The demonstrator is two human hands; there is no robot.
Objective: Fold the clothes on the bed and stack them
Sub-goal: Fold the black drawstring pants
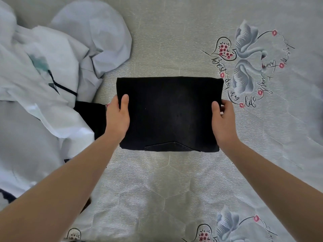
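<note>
Two hands grip folded black garment (pixel 167 112), left hand (pixel 118 117) and right hand (pixel 222 122) pinching opposite edges, on bedsheet (pixel 174 180)

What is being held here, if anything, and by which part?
The folded black garment, held by its two side edges: the left hand grips the left edge, thumb on top, and the right hand grips the right edge the same way.
</note>
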